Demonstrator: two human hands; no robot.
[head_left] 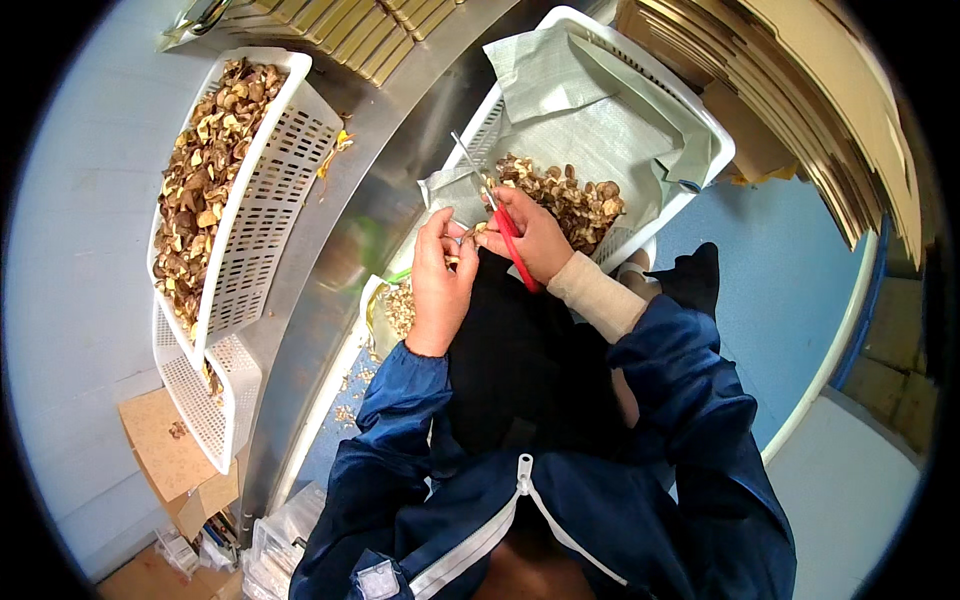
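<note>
My left hand (443, 275) is closed in a pinch on a small brown mushroom (471, 231), partly hidden by the fingers. Close against it, my right hand (535, 238) grips a pair of red-handled scissors (508, 238), whose metal blades point up and away to the left. The right fingertips come near the mushroom too; whether they touch it I cannot tell. Just beyond my hands, a pile of brown mushrooms (578, 205) lies on a pale woven sheet (575, 130) lining a white basket (693, 120). Left of my left hand, small cut bits (398, 308) fill an open bag.
A slotted white basket (265, 190) heaped with mushrooms (205, 190) rests on a metal counter (330, 215) at the left. Stacked flat cardboard (790, 90) stands at the far right. Bits are scattered on the blue floor near a cardboard box (165, 440) and the counter's edge.
</note>
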